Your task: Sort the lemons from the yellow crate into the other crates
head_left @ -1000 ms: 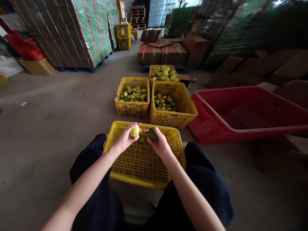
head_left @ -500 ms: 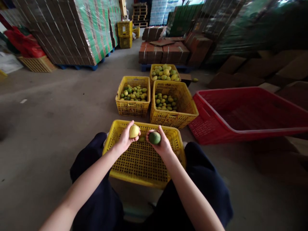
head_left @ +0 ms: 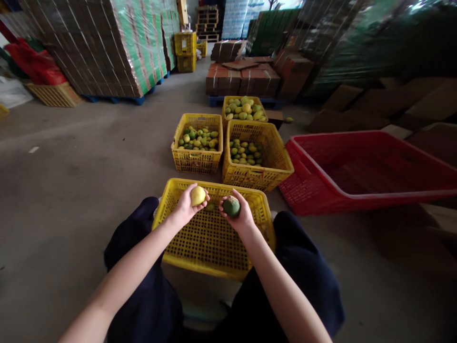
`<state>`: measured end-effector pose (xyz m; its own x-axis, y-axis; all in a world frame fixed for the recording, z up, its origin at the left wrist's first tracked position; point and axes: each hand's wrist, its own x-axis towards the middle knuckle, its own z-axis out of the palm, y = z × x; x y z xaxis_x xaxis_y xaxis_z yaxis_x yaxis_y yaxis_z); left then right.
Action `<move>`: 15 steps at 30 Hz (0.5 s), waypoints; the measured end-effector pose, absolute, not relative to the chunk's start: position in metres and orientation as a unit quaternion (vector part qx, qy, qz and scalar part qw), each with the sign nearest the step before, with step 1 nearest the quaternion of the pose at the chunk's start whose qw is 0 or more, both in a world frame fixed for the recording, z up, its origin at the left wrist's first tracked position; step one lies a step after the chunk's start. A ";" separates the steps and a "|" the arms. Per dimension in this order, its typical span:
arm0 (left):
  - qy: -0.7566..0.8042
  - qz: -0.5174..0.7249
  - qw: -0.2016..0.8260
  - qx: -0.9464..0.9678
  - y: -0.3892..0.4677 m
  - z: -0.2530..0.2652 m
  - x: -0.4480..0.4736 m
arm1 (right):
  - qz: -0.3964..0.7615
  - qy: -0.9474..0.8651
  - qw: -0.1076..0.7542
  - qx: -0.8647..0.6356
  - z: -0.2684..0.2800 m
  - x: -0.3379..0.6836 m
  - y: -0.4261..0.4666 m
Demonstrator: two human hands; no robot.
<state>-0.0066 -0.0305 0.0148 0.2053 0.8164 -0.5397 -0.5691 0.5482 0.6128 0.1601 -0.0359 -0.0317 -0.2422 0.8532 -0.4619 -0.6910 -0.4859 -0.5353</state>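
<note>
My left hand (head_left: pixel 186 206) is closed around a yellow lemon (head_left: pixel 197 196). A dark green lemon (head_left: pixel 231 207) with a pale, rough brownish patch on top rests in the curled fingers of my right hand (head_left: pixel 244 216). Both hands are held over a shallow yellow plastic crate (head_left: pixel 210 272) between my knees. Inside it, near the far wall, another yellow-green lemon (head_left: pixel 210 206) shows between my hands, partly hidden by the left fingers.
Beyond the near crate stand a left yellow crate (head_left: pixel 197 162), a right yellow crate (head_left: pixel 264 175) and a back yellow crate (head_left: pixel 266 114), each holding several fruits. A large red crate (head_left: pixel 307 190) is at the right. Flattened cardboard bundles (head_left: pixel 243 81) lie behind.
My right hand has turned the green lemon, so its rough patch now shows, and has shifted slightly right. The yellow lemon in my left hand has barely moved.
</note>
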 end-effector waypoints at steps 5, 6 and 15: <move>0.406 0.506 0.761 0.029 -0.031 0.013 -0.003 | 0.744 -0.073 0.532 -0.398 -0.031 0.153 -0.036; 0.403 0.522 0.751 -0.001 -0.031 0.012 -0.001 | 0.716 -0.087 0.562 -0.404 -0.031 0.150 -0.037; 0.318 0.537 0.781 -0.027 -0.039 0.005 0.016 | 0.340 -0.551 0.585 -0.488 -0.036 0.120 -0.051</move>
<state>0.0163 -0.0387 0.0049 0.2199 0.8218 -0.5256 -0.8559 0.4211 0.3003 0.1197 -0.0513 -0.0362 0.1606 0.9362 0.3126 0.1399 0.2919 -0.9462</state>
